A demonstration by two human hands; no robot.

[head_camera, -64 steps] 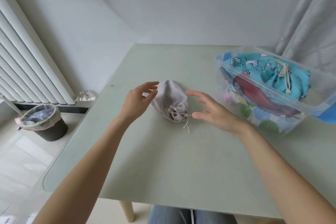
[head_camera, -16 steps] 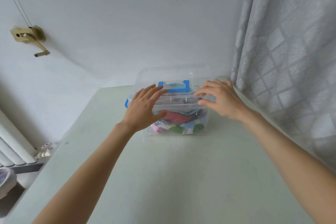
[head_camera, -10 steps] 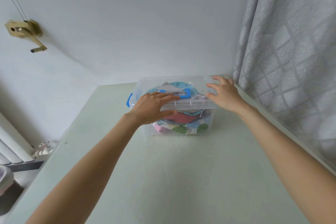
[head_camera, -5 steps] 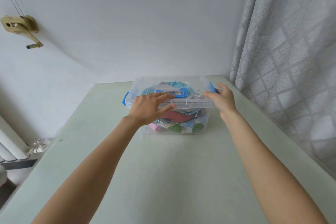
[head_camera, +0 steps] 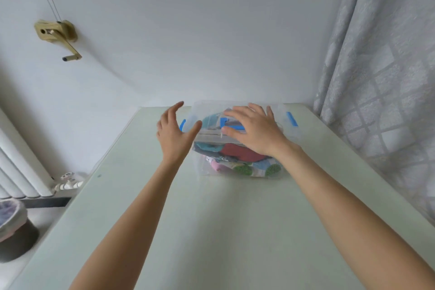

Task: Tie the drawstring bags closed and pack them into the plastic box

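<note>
The lidded clear plastic box [head_camera: 240, 172] looks glossy, with blue plastic clips [head_camera: 292, 119]. Soft printed cloth drawstring bags [head_camera: 237, 158] show through it. The pale green table [head_camera: 211, 231] looks smooth, faintly sheened.

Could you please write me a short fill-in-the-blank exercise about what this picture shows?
1. The right hand rests flat on the box's clear ____.
2. The left hand is at the plastic box's ____ end, fingers spread.
3. The clip on the box's right end is ____ in colour.
4. The box stands on a pale green ____.

Missing words: lid; left; blue; table
</note>
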